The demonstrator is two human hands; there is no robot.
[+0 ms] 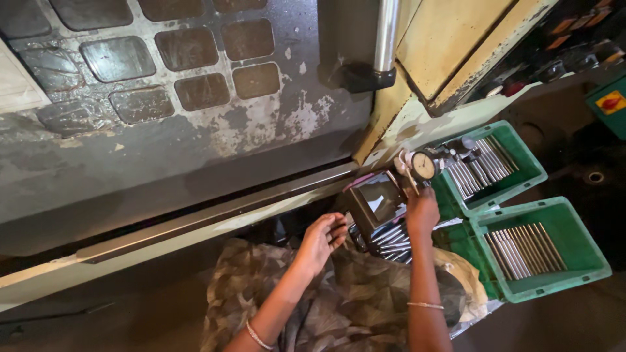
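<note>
Big grey machine door [195, 150] fills the far left. To the right, two green bins [561, 261] of metal rods [521, 248]; far bin [521, 156] looks fuller, near one partly filled, so sorting seems midway. More rods [394, 242] lie loose near the dark gauge block [375, 205]. Right hand [422, 212] closed on the dial gauge [423, 165] stand. Left hand [321, 240], fingers loosely curled, at the block's left; grip on a rod — can't tell.
</note>
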